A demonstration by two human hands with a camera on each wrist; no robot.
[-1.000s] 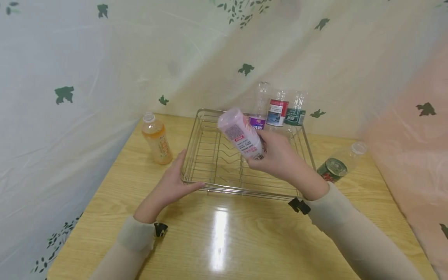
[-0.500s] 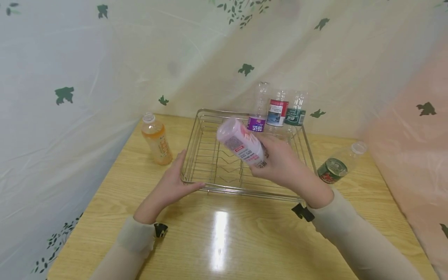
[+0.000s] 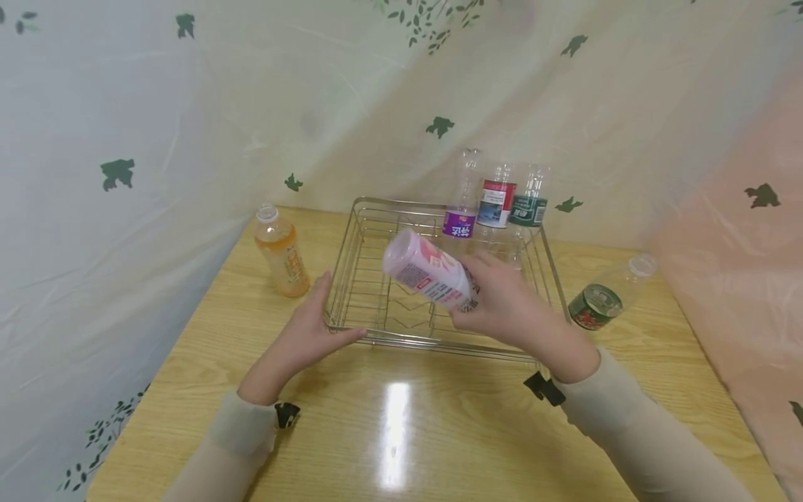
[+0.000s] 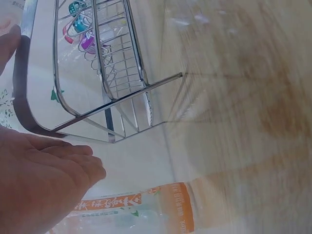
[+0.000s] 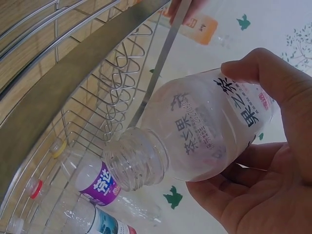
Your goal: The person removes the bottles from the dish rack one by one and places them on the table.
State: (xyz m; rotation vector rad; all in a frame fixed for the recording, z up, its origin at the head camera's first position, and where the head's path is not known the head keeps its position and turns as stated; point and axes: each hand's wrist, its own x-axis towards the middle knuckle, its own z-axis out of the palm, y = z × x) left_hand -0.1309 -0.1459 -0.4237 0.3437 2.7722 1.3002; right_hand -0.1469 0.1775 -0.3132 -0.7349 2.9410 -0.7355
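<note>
My right hand (image 3: 502, 296) grips a clear plastic bottle (image 3: 429, 268) with a pink and white label. It is tilted, base toward the upper left. In the right wrist view its uncapped neck (image 5: 135, 158) points down toward the wire rack (image 3: 408, 341). My left hand (image 3: 310, 328) rests at the rack's near left corner, thumb along the front rim and fingers along the left side. At the rack's back right, three bottles stand neck down: a purple-labelled bottle (image 3: 459, 223), a red and blue-labelled bottle (image 3: 495, 206) and a green-labelled bottle (image 3: 528, 210).
Left of the rack stands an orange-labelled bottle (image 3: 282, 254) with a white cap. On the right is a clear bottle with a dark green label (image 3: 596, 305). The wooden table (image 3: 477, 425) reaches back to a leaf-patterned curtain (image 3: 351, 104).
The pink-labelled bottle in my right hand has moved down and slightly nearer, tipping further toward level. My left hand has stayed at the rack's corner.
</note>
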